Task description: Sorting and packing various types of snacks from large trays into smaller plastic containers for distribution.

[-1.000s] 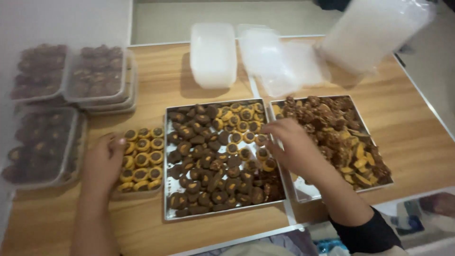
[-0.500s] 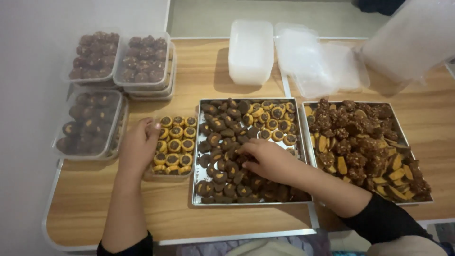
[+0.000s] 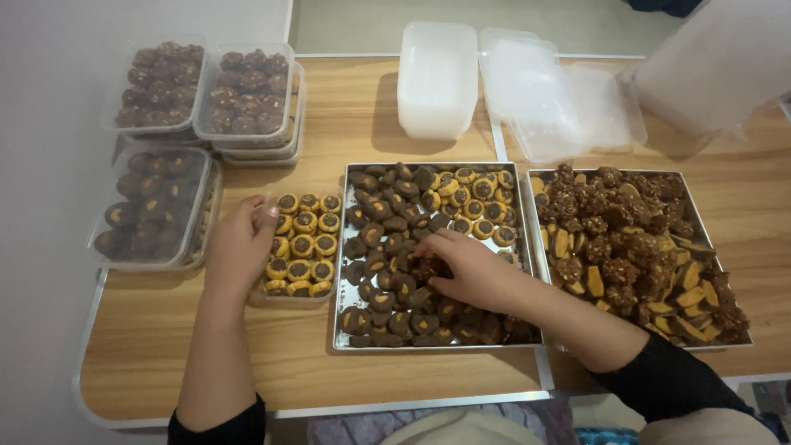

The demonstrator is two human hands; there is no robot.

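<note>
A dark round cookie is pinched between the fingertips of the right hand, low over the middle of the metal tray, where dark and yellow-rimmed cookies are heaped loosely. The small clear box, just left of the tray, is steadied by the left hand, whose fingers are curled over its near edge, apparently so that it does not slide; nothing is lifted by this hand. The box is packed with yellow-rimmed cookies in neat rows. A second tray of rough, nutty clusters and flat golden pieces is set to the right. Filled boxes are stacked at the left, and empty frosted plastic boxes lie beyond, on the wooden table.
</note>
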